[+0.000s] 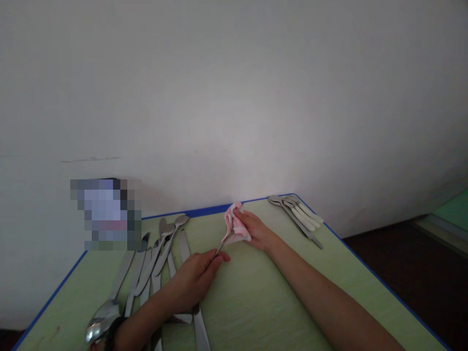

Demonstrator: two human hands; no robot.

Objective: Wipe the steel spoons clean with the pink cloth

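Observation:
My left hand (201, 275) is closed around a thin metal piece of cutlery (220, 247). Its far end runs into a pink and white cloth (237, 230), so I cannot tell which kind of cutlery it is. My right hand (254, 229) pinches the cloth around that end, thumb on top. Under and beside my left forearm lies a loose pile of metal spoons (179, 222) and knives (124, 273), partly hidden by the arm.
At the table's (263, 297) far right corner lie a metal spoon (275, 200) and several white-handled forks (305, 209). A large shiny spoon (104, 317) lies near left. A blurred-out object (106, 214) stands at the back left, by the white wall (234, 97).

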